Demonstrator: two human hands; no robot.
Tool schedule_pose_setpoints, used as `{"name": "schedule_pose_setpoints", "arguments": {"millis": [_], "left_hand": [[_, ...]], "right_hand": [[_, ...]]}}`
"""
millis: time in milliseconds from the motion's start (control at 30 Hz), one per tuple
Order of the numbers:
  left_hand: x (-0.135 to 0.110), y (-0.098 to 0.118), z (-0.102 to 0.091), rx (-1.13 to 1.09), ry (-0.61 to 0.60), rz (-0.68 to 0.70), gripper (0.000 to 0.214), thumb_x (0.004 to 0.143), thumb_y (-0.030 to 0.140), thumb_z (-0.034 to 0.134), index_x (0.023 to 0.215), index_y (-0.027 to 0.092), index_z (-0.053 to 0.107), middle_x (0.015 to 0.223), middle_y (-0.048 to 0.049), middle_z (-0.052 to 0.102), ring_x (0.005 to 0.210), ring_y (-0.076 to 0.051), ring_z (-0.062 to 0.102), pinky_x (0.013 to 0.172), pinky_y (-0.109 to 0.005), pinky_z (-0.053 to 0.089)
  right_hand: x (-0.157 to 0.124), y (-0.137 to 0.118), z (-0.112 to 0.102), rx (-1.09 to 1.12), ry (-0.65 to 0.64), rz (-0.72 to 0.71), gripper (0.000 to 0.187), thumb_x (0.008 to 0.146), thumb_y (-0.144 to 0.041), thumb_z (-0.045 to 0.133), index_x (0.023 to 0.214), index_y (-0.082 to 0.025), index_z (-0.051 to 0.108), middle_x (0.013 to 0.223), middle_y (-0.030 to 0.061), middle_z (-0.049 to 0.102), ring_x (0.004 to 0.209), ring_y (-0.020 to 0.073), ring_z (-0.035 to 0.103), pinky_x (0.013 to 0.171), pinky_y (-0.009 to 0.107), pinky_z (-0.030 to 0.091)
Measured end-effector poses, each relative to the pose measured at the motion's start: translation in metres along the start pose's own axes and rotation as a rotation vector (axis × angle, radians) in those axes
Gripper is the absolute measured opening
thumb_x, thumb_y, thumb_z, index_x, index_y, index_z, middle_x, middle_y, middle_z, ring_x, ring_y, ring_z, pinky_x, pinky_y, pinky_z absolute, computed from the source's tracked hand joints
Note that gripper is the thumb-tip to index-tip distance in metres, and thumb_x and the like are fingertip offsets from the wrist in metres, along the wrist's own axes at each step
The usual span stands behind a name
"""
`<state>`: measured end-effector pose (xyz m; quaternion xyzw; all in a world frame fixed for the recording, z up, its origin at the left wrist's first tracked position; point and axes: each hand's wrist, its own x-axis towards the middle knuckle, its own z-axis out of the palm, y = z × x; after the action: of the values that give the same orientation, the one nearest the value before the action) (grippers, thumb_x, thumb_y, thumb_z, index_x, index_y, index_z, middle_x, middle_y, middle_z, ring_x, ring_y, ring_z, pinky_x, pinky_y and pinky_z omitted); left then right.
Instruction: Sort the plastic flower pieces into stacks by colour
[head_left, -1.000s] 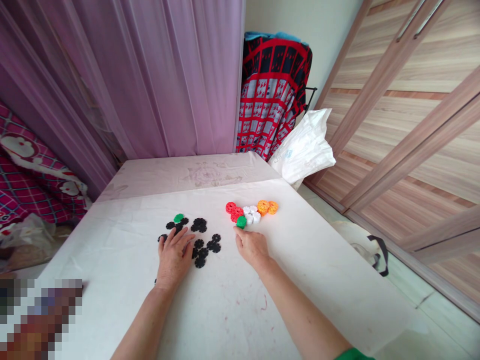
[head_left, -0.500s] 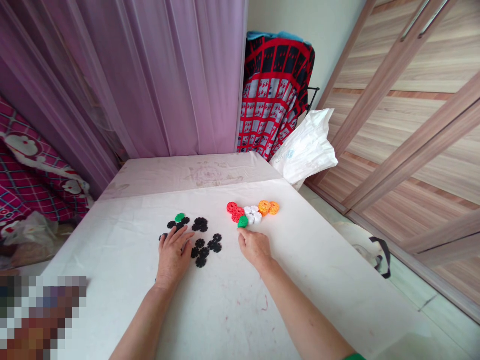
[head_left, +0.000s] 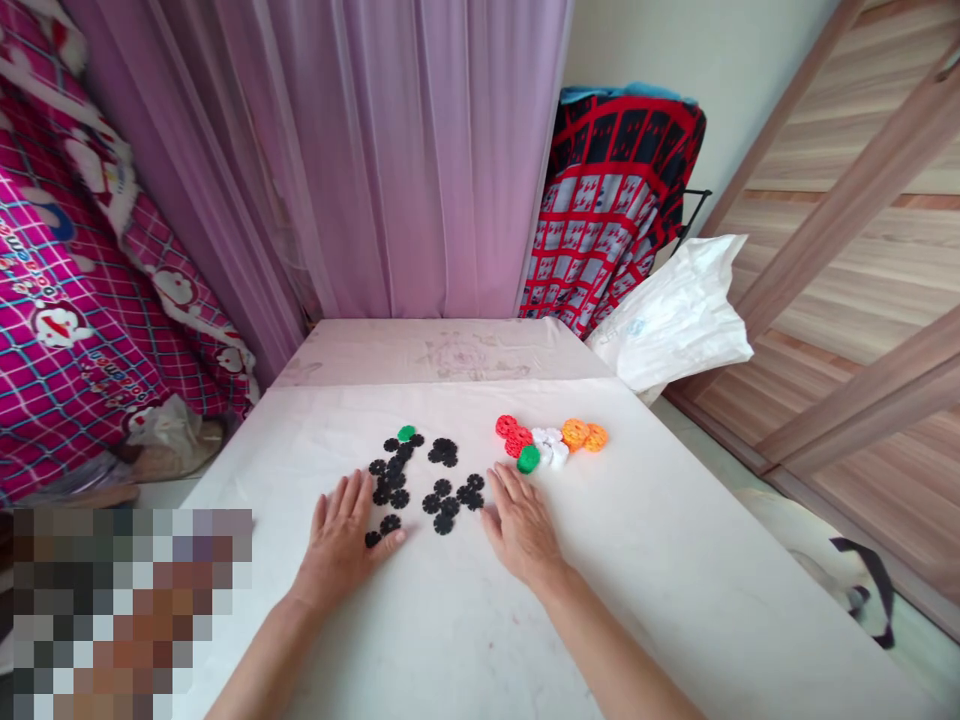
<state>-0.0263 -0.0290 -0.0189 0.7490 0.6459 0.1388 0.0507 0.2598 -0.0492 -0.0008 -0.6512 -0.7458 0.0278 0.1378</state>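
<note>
Several black notched discs, flower-shaped pieces (head_left: 442, 507), lie in loose clusters on the white-covered table (head_left: 465, 620). One green disc (head_left: 406, 433) rests at the far end of the left cluster. My left hand (head_left: 341, 540) lies flat with fingers apart beside the left cluster, its thumb close to the lowest black discs (head_left: 388, 524). Just right of the middle black cluster is my right hand (head_left: 525, 525), fingers stretched out and holding nothing. Beyond its fingertips sit red discs (head_left: 517, 440), a green disc (head_left: 528, 459), white discs (head_left: 551, 448) and orange discs (head_left: 585, 435), grouped together.
A purple curtain (head_left: 420, 160) hangs behind the table. At the far right corner stand a white plastic bag (head_left: 682, 315) and a red checked cloth (head_left: 592, 210). A wooden wardrobe (head_left: 840, 260) is on the right, a pink patterned cloth (head_left: 97, 300) on the left.
My right hand has drawn back from the green disc and moved left toward the black discs, its fingers now spread. My left hand has come off the left black cluster. The camera has turned left.
</note>
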Motion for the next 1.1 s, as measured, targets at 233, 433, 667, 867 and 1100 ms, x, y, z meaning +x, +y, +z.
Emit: {"name": "schedule_pose_setpoints", "arguments": {"millis": [233, 433, 667, 867, 1100], "left_hand": [[0.029, 0.012, 0.002, 0.082, -0.016, 0.063, 0.099, 0.081, 0.078, 0.042, 0.154, 0.012, 0.030, 0.160, -0.0202, 0.029, 0.148, -0.038, 0.025, 0.118, -0.058, 0.019], [0.065, 0.023, -0.006, 0.037, -0.081, 0.088, 0.078, 0.089, 0.068, 0.042, 0.152, 0.022, 0.037, 0.159, -0.0112, 0.035, 0.149, -0.033, 0.027, 0.120, -0.057, 0.018], [0.063, 0.003, 0.002, -0.567, 0.178, -0.027, 0.045, 0.091, 0.053, 0.045, 0.118, 0.026, 0.069, 0.140, -0.0070, 0.061, 0.133, -0.026, 0.053, 0.116, -0.048, 0.035], [0.067, -0.021, 0.006, -1.098, 0.551, -0.468, 0.039, 0.084, 0.048, 0.055, 0.108, 0.021, 0.069, 0.122, -0.0087, 0.070, 0.120, -0.024, 0.061, 0.109, -0.043, 0.043], [0.068, -0.015, 0.002, -1.185, 0.544, -0.471, 0.038, 0.079, 0.047, 0.060, 0.105, 0.021, 0.069, 0.115, -0.0079, 0.071, 0.115, -0.023, 0.061, 0.108, -0.043, 0.042]], "right_hand": [[0.034, -0.032, 0.012, -0.001, -0.175, 0.026, 0.063, 0.101, -0.043, 0.033, 0.154, -0.009, 0.031, 0.162, 0.0142, 0.023, 0.151, 0.0274, 0.019, 0.122, 0.052, 0.011], [0.067, -0.047, 0.014, 0.129, -0.154, -0.089, 0.053, 0.102, -0.036, 0.033, 0.151, -0.017, 0.039, 0.159, 0.0105, 0.034, 0.148, 0.0255, 0.028, 0.122, 0.053, 0.014], [0.113, -0.047, 0.017, 0.295, 0.005, 0.054, 0.038, 0.096, -0.021, 0.043, 0.125, -0.025, 0.067, 0.128, 0.0028, 0.068, 0.118, 0.0162, 0.061, 0.104, 0.028, 0.043], [0.158, -0.079, 0.006, 0.208, -0.161, 0.062, 0.036, 0.089, -0.039, 0.059, 0.123, -0.032, 0.067, 0.119, 0.0023, 0.070, 0.109, 0.0192, 0.063, 0.091, 0.030, 0.045], [0.176, -0.105, 0.002, 0.020, -0.300, -0.001, 0.023, 0.083, -0.034, 0.066, 0.103, -0.025, 0.073, 0.115, 0.0079, 0.070, 0.106, 0.0233, 0.063, 0.085, 0.033, 0.043]]}}
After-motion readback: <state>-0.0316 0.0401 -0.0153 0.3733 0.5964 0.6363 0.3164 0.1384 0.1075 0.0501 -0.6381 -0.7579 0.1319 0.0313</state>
